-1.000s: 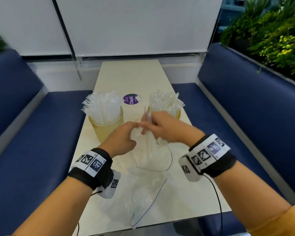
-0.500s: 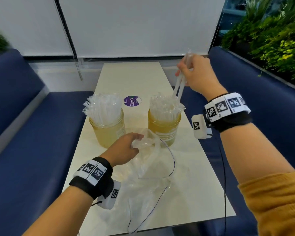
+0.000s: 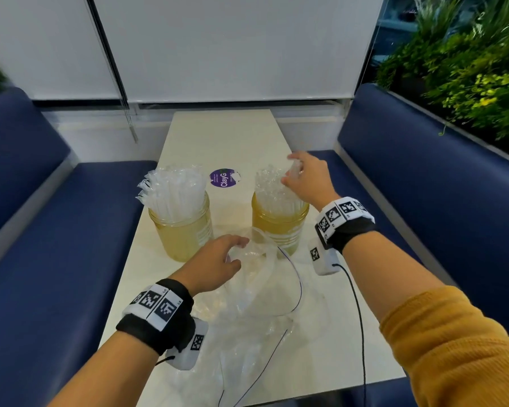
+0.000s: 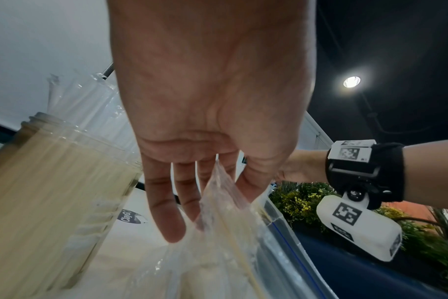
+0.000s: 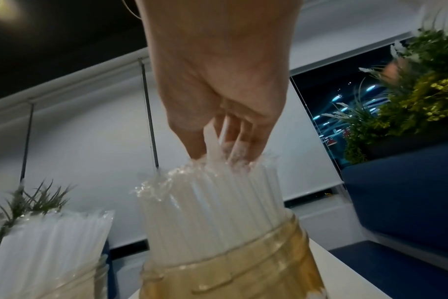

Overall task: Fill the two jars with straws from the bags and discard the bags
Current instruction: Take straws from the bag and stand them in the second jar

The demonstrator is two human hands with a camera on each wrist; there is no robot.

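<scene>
The right hand [image 3: 307,179] pinches a few straws [image 5: 219,141] between thumb and fingers, their lower ends down among the packed straws of the right jar [image 3: 279,227]. The left hand [image 3: 215,264] grips the mouth of a clear bag [image 3: 265,277], thumb on one side and fingers on the other, at 6 o'clock from the gap between the jars. The left jar [image 3: 182,233], full of straws, stands at 9 o'clock from the right one. A second bag [image 3: 247,356] lies crumpled at the near edge of the table [image 3: 218,136]. A purple sticker [image 3: 224,178] sits beyond the jars, at 12 o'clock.
</scene>
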